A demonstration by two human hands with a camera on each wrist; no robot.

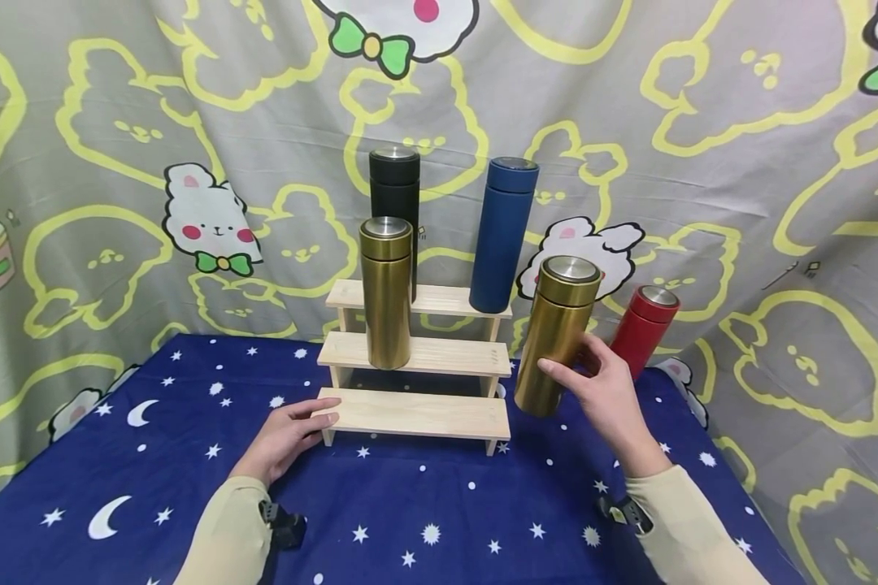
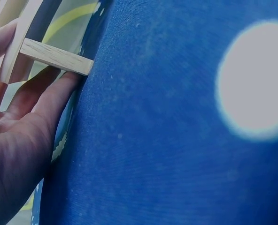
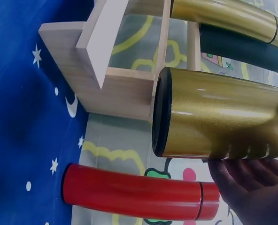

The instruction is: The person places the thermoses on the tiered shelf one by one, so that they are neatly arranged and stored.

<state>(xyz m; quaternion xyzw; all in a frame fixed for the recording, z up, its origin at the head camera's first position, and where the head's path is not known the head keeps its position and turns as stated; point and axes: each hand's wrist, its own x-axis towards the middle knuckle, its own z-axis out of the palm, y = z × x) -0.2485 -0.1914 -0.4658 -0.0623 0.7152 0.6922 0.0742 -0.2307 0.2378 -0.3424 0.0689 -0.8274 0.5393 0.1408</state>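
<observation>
My right hand [image 1: 607, 398] grips a gold thermos flask [image 1: 556, 333] with a steel-topped lid, holding it up off the table just right of a three-step wooden display stand [image 1: 417, 413]. In the right wrist view the flask's dark base [image 3: 162, 112] shows, clear of the cloth. With the thumb on the bottom step and the fingers beneath, my left hand [image 1: 285, 435] holds the stand's left end, near its leg [image 2: 57, 56]. Another gold flask [image 1: 388, 301] stands on the middle step. On the top step are a black flask [image 1: 395, 183] and a blue flask [image 1: 505, 236].
A red flask [image 1: 642, 329] stands on the table behind my right hand, partly hidden by it. The table has a dark blue cloth [image 1: 439, 520] with white stars and moons. Behind it hangs a grey patterned curtain [image 1: 278, 146].
</observation>
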